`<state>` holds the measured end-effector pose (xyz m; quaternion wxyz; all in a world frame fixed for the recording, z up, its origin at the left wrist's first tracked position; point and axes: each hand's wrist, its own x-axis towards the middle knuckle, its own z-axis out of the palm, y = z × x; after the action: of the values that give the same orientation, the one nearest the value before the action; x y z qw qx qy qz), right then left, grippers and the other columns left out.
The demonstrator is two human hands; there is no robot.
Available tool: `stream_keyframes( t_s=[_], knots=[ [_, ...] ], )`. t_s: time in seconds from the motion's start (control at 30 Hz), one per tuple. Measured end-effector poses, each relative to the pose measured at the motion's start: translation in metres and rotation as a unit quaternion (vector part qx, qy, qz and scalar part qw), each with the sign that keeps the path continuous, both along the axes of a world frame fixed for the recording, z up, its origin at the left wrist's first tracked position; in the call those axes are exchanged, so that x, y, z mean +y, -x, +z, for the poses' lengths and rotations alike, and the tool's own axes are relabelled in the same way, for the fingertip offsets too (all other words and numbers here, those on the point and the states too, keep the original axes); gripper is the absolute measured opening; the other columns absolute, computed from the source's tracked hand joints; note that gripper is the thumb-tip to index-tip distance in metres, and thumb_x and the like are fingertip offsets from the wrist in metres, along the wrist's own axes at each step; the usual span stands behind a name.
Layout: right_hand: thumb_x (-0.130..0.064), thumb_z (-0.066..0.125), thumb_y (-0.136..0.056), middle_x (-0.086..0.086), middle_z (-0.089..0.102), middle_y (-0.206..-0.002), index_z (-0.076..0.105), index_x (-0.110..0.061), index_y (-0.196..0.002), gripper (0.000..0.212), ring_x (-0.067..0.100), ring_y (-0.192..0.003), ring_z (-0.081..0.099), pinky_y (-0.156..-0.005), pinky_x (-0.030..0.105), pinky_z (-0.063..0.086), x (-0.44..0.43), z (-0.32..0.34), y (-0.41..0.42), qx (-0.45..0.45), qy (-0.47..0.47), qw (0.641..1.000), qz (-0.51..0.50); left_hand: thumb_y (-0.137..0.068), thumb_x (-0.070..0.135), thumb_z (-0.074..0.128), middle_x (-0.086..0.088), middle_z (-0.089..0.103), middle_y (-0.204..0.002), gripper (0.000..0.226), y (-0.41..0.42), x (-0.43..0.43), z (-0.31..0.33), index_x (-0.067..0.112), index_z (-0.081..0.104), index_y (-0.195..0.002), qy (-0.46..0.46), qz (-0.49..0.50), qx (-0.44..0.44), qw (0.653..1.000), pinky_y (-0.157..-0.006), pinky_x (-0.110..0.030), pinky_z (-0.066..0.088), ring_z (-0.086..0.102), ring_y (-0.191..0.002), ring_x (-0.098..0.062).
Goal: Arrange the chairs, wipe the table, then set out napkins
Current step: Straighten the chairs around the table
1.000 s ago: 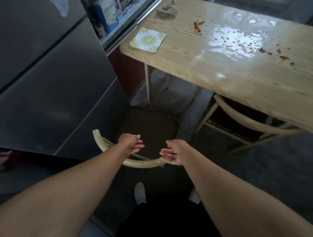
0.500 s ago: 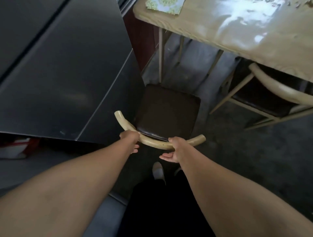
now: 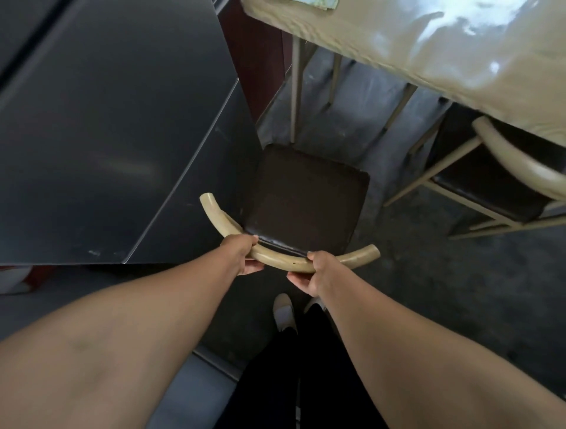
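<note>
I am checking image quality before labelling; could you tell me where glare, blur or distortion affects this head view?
Head view: window glare washes out the tabletop at upper right, hiding its surface detail; motion blur softens the table edge; wide-angle distortion stretches both forearms; the curved chair backrest, gripped by the left hand and right hand, stays fairly sharp; the floor is dim.

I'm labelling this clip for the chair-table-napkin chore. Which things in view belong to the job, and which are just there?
Part of the job:
- chair, both hands on its curved backrest: left hand, right hand
- second chair, partly under the table
- table
- napkin at the table's far edge

Just there:
- dark metal cabinet
</note>
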<state>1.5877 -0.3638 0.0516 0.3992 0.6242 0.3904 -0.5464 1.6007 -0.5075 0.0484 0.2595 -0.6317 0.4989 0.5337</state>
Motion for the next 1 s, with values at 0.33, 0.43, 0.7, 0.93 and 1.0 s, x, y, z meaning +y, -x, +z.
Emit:
stream_keyframes(
  t_s=[0.33,0.43,0.7,0.93,1.0],
  knots=[
    [-0.013,0.078,-0.078,0.017,0.063,-0.108,0.055,-0.007,-0.117,0.046,0.033,-0.096,0.066,-0.077,0.046,0.06,0.01,0.025,0.096,0.043,-0.055,0.997,-0.035,-0.083,0.012,0.072,-0.017,0.063,-0.113,0.048,0.099,0.012,0.033,0.004,0.051,-0.126,0.035,0.037,0.051,0.997,-0.063,-0.045,0.06,0.068,-0.095,-0.033],
    [-0.015,0.078,-0.078,0.018,0.062,-0.108,0.054,-0.008,-0.118,0.047,0.033,-0.095,0.066,-0.074,0.044,0.061,0.019,0.03,0.123,0.05,-0.063,0.997,-0.018,-0.082,0.014,0.073,-0.019,0.061,-0.117,0.054,0.125,0.021,0.036,0.005,0.048,-0.129,0.038,0.037,0.055,0.997,-0.07,-0.047,0.061,0.067,-0.098,-0.035],
    [-0.013,0.079,-0.077,0.019,0.062,-0.114,0.053,-0.006,-0.124,0.054,0.036,-0.101,0.064,-0.075,0.045,0.06,0.039,0.036,0.192,0.066,-0.062,0.993,-0.074,-0.085,0.013,0.07,-0.02,0.059,-0.118,0.055,0.202,0.038,0.029,0.005,0.044,-0.133,0.003,0.028,0.092,0.995,-0.075,-0.045,0.06,0.065,-0.101,-0.035],
    [-0.012,0.072,-0.085,0.022,0.058,-0.121,0.046,-0.004,-0.129,0.051,0.038,-0.11,0.06,-0.087,0.048,0.056,0.041,0.019,0.264,0.132,-0.052,0.981,-0.134,-0.084,0.012,0.071,-0.018,0.059,-0.114,0.058,0.294,0.032,0.009,0.007,0.044,-0.135,-0.016,0.0,0.116,0.993,-0.055,-0.041,0.058,0.063,-0.103,-0.035],
    [-0.011,0.072,-0.085,0.023,0.058,-0.12,0.047,-0.002,-0.128,0.05,0.038,-0.109,0.061,-0.087,0.049,0.056,0.038,0.005,0.283,0.15,-0.042,0.977,-0.145,-0.083,0.012,0.072,-0.015,0.059,-0.104,0.057,0.316,0.028,-0.004,0.007,0.045,-0.133,-0.029,-0.005,0.126,0.992,-0.06,-0.043,0.059,0.064,-0.099,-0.034]
  ],
)
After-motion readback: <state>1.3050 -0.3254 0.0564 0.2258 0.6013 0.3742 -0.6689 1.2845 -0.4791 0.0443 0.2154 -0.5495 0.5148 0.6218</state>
